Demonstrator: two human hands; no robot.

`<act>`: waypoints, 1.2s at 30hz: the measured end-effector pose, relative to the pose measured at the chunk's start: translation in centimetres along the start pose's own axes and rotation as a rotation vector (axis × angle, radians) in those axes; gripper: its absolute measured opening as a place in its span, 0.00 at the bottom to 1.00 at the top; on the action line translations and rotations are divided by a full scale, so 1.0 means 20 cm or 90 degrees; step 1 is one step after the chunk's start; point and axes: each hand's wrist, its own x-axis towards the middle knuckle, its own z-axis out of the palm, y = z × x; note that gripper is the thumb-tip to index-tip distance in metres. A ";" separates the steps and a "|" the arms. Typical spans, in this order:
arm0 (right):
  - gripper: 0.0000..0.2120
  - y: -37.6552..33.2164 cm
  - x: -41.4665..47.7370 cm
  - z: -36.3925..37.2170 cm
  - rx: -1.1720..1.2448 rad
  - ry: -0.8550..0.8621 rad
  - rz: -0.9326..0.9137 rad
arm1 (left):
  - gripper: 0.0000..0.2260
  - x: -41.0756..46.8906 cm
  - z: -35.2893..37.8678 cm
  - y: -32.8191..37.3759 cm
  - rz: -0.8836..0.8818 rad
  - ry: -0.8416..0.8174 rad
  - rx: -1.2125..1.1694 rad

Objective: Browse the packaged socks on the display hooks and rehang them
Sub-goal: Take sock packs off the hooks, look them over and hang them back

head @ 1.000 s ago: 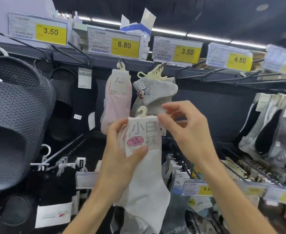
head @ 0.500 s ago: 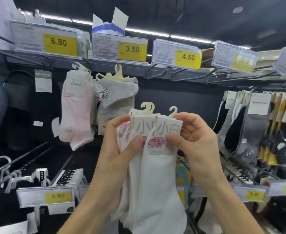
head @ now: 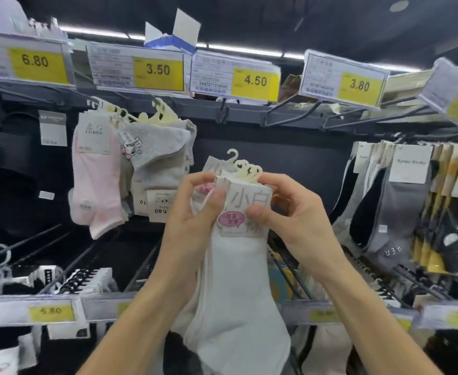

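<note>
a bunch of white sock packs (head: 236,280) sits between both hands, gripped at the card headers. the left hand (head: 192,226) has its fingers curled round the left edge and its thumb on the front card, while the right hand (head: 295,223) pinches the right side between thumb and curled fingers. the cream hanger hooks (head: 245,169) stick up just above the fingertips.

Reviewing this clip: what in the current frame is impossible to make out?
- Head view: number of white sock packs; the front card, left hand and right hand cover the stack.
- Head view: fine print on the 4.50 price tag; blurred, too small.
- Head view: price on the far-right tag; blurred, cut by the right edge.
</note>
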 end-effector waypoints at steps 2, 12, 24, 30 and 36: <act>0.15 0.01 0.02 -0.01 0.011 -0.010 -0.005 | 0.11 0.02 0.00 0.01 -0.015 0.005 -0.015; 0.12 0.02 0.25 -0.11 0.065 0.048 0.012 | 0.03 0.08 -0.15 0.02 0.024 0.154 0.076; 0.20 0.25 0.80 0.04 -0.069 0.082 -0.038 | 0.02 0.06 -0.19 0.03 0.020 0.144 0.087; 0.21 0.35 0.88 0.15 -0.093 0.074 -0.039 | 0.03 0.05 -0.22 0.01 0.007 0.137 0.077; 0.27 0.35 0.88 0.15 -0.185 0.037 0.003 | 0.06 0.07 -0.23 0.01 0.020 0.132 0.081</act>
